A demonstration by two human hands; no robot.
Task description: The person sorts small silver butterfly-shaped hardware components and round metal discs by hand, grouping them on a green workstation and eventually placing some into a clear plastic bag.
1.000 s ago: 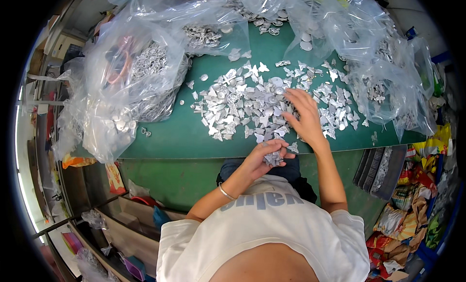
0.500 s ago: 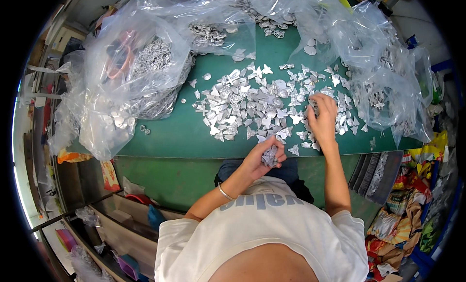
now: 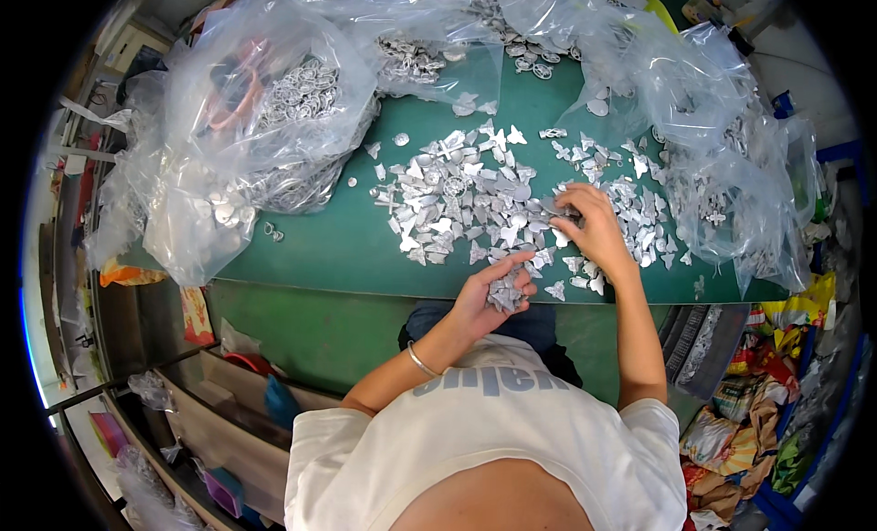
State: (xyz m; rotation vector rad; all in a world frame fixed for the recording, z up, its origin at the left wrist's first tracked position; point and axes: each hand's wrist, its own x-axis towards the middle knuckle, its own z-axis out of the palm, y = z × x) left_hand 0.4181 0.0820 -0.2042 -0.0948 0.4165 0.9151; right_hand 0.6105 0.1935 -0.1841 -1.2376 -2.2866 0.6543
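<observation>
Small flat silver-grey metal pieces (image 3: 457, 198), many winged or cross-shaped, lie in a loose heap on the green table (image 3: 311, 257). My left hand (image 3: 484, 294) is palm up at the table's near edge, with its fingers curled around a handful of the metal pieces (image 3: 504, 292). At the heap's right side, my right hand (image 3: 596, 228) reaches down with bent fingers and thumb. Grey metal shows between them, though the fingers partly cover it. A smaller group of pieces (image 3: 639, 211) is just right of this hand.
Clear plastic bags filled with metal parts stand at the left (image 3: 301, 147) and right (image 3: 708, 175) of the table. More bagged parts (image 3: 411, 61) lie along the far side. Below on the left is a drawer-like bin (image 3: 237, 403); colourful packages (image 3: 731, 431) are piled at the lower right.
My right hand has moved left, from the right-hand pieces to the edge of the main heap. My left hand's fingers have loosened a little around its handful. The whole view has shifted slightly.
</observation>
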